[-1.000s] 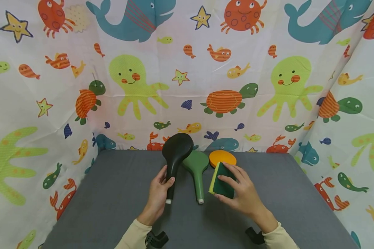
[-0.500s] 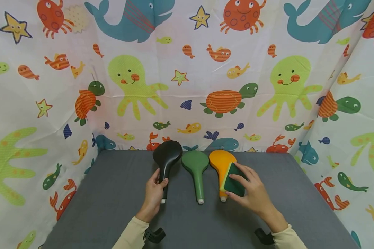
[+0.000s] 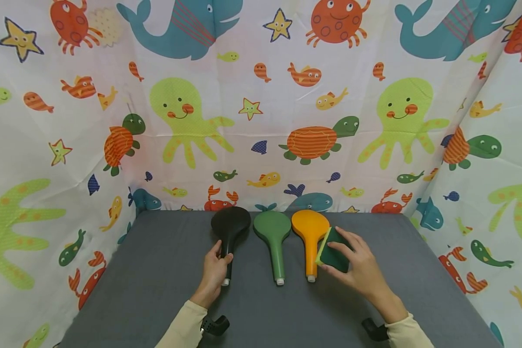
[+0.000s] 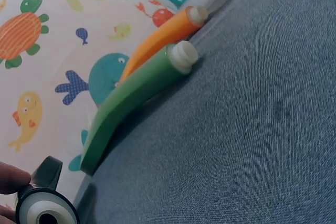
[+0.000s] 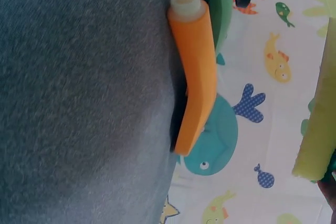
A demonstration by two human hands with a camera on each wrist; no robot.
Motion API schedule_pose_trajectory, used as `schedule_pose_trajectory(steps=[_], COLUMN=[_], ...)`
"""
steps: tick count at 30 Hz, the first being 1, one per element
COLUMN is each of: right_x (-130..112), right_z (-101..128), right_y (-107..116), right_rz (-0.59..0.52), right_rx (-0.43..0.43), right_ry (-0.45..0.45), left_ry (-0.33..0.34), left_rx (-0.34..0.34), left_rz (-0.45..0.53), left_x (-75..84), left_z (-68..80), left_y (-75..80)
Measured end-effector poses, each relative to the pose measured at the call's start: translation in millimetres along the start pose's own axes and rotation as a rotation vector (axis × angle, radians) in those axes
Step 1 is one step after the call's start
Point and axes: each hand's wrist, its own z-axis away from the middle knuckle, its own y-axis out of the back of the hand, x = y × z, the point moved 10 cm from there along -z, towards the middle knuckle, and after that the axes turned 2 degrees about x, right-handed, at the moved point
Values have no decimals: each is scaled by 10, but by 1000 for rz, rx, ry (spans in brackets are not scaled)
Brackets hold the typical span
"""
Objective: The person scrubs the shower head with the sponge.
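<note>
Three shower heads lie side by side on the grey table (image 3: 148, 285): black (image 3: 229, 226), green (image 3: 274, 232) and orange (image 3: 310, 232). My left hand (image 3: 215, 271) grips the black one's handle near its lower end; its white-ringed tip (image 4: 44, 211) shows in the left wrist view, with the green shower head (image 4: 136, 95) and the orange shower head (image 4: 160, 38) beyond. My right hand (image 3: 356, 266) holds a green-and-yellow sponge (image 3: 332, 253) just right of the orange handle. The right wrist view shows the orange shower head (image 5: 197, 66) and the sponge's yellow edge (image 5: 317, 129).
A sea-animal printed curtain (image 3: 261, 106) hangs behind and on both sides of the table. Black wrist-camera mounts (image 3: 213, 326) sit under my sleeves near the front edge.
My left hand has lowered the black shower head flat onto the table, left of the green one. My right hand has carried the sponge rightward, uncovering the orange shower head.
</note>
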Motion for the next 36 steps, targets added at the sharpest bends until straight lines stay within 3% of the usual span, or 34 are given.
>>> schedule_pose_trajectory(steps=[13,25,30,36], right_x=[163,297,365,454], right_z=[53,127,149,161], right_y=[-42,-71,-82,-124], right_rz=[9,13,7,27], right_rx=[-17,-31,-39,-67], right_ry=[-58,-107,-130,-159], left_ry=[41,65,49,-3], left_rx=[10,-26,-43,-44], left_rz=[-56,-54,-73,-163], left_x=[-176,-319,-295,-189], left_z=[-103,-133,-134,-107], left_y=[7,-11,4,58])
